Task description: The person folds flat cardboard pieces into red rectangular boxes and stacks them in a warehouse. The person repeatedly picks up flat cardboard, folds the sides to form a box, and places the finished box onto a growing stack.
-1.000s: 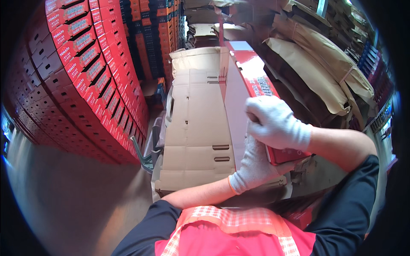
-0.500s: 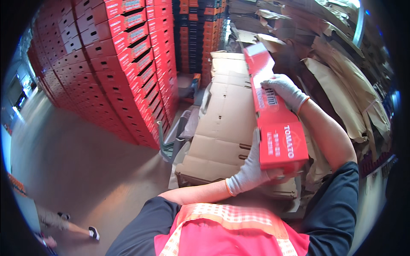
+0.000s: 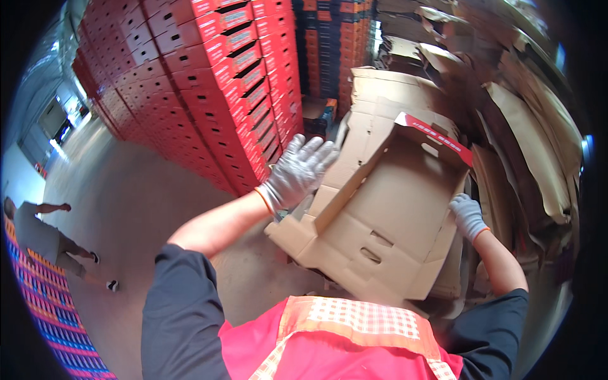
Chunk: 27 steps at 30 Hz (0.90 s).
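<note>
A partly folded cardboard box (image 3: 405,196) lies with its brown inside up on a pile of flat cardboard blanks (image 3: 366,123). Its far end and long sides stand up, and a red printed strip shows along the far rim. The near end is spread out flat, with two slots in it. My right hand (image 3: 468,216), in a pale glove, is closed on the box's right side wall. Off the box's left side, my left hand (image 3: 297,172) is raised, its gloved fingers spread and holding nothing.
Tall stacks of red boxes (image 3: 209,95) rise at the left. Dark and orange crates (image 3: 326,50) stand behind. Bundles of brown cardboard (image 3: 525,145) lean at the right. Far left, a person (image 3: 47,237) walks beside a stack of colourful crates (image 3: 54,310).
The box has turned from showing its red outside to lying inside up on the pile. My left hand has let go and moved left, opening; my right hand has moved down its right side.
</note>
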{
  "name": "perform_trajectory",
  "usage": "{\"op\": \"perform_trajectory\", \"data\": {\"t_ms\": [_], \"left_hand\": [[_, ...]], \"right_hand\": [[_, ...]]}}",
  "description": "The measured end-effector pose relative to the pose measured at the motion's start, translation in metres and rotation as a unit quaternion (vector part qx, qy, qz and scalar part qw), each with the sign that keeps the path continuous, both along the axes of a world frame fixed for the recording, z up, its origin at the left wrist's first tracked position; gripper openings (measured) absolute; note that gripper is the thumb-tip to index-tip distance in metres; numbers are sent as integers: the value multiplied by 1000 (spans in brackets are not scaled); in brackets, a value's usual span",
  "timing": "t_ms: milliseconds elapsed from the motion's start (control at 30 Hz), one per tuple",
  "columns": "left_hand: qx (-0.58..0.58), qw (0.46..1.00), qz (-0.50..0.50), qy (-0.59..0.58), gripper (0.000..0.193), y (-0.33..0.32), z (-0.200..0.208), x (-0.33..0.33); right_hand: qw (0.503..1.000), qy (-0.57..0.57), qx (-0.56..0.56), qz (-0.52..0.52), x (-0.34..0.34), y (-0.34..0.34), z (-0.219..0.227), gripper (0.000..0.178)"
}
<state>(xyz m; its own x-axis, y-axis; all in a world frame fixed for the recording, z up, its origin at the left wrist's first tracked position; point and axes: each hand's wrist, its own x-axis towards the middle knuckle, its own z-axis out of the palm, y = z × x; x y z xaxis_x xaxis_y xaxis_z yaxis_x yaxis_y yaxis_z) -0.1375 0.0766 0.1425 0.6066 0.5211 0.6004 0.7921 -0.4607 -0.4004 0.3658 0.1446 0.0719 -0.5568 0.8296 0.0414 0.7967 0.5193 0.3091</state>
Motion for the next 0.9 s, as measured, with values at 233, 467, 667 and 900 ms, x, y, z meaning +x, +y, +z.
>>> {"op": "perform_trajectory", "data": {"t_ms": [233, 467, 667, 900], "left_hand": [[-269, 857, -298, 322, 77, 53, -57, 38], [-267, 935, -191, -132, 29, 79, -23, 103], [-716, 649, -244, 80, 91, -6, 5, 75], [-887, 427, -125, 127, 67, -23, 10, 33]], "right_hand": [[968, 62, -178, 167, -51, -141, 35, 72], [918, 381, 108, -2, -34, -91, 54, 49], [929, 181, -317, -57, -48, -162, 110, 52], [813, 92, -566, -101, -63, -191, 112, 74]]}}
